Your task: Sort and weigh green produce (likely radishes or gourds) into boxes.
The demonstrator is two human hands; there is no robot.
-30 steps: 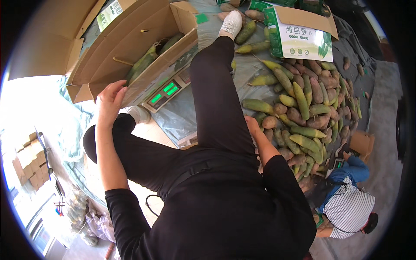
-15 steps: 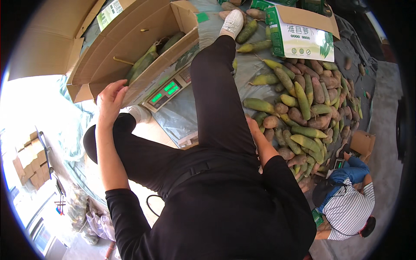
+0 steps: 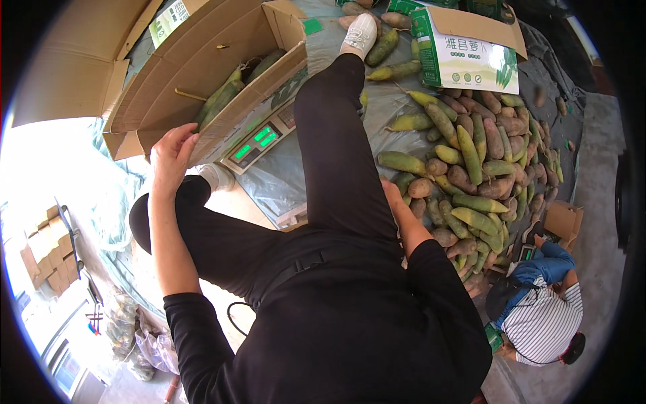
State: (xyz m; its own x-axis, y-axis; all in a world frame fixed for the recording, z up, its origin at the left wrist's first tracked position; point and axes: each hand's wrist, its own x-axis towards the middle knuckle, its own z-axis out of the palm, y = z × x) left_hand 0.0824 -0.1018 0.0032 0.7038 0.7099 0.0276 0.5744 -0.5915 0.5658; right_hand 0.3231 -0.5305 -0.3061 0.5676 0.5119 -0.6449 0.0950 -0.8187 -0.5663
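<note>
My left hand [image 3: 173,153] is at the near end of a long open cardboard box [image 3: 235,111], its fingers loosely bent and apart over the edge. No object shows in it. Inside the box lie green radishes [image 3: 222,95]. Under the box is a digital scale [image 3: 252,147] with lit green displays. My right hand [image 3: 390,194] is beside my right thigh, next to a large pile of green and brownish radishes [image 3: 471,151]. The thigh hides most of its fingers, so what they touch cannot be made out.
A white and green printed carton [image 3: 464,54] stands behind the pile. My shoe [image 3: 360,34] rests near loose radishes on plastic sheeting. At the right, a person in a striped shirt [image 3: 545,323] bends by another cardboard box [image 3: 564,222]. Stacked cartons [image 3: 50,252] are at far left.
Both my hands stay in place. At the right, the other person's arm and head have shifted slightly.
</note>
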